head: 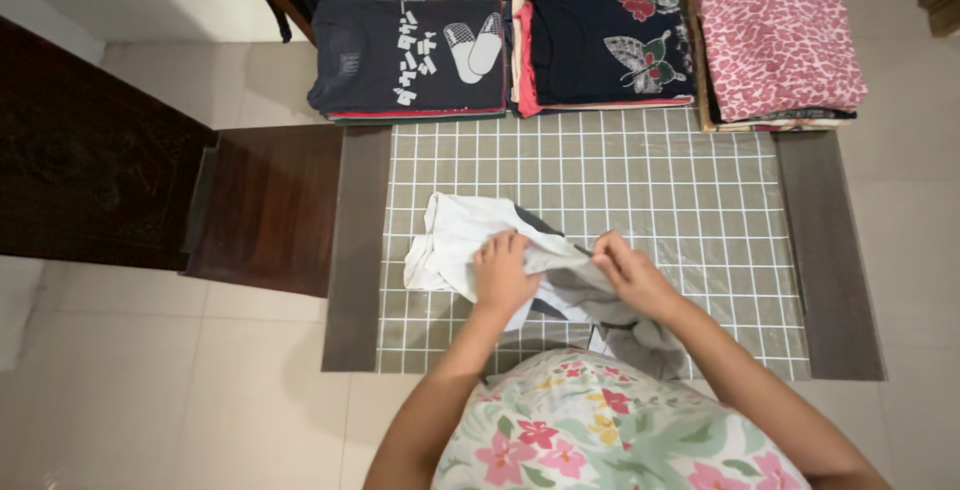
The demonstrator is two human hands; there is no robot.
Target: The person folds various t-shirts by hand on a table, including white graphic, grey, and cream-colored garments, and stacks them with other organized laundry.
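Both your hands are on a crumpled white garment at the near edge of the surface.

Your left hand lies on the white garment with fingers curled, pinching a fold; your right hand grips the grey-white cloth just beside it, fingers pressed together on the fabric. The garment lies on the checked cloth covering the surface, its near end hanging toward your floral top. Folded stacks line the far edge: a dark shirt, a butterfly shirt, a pink pile.
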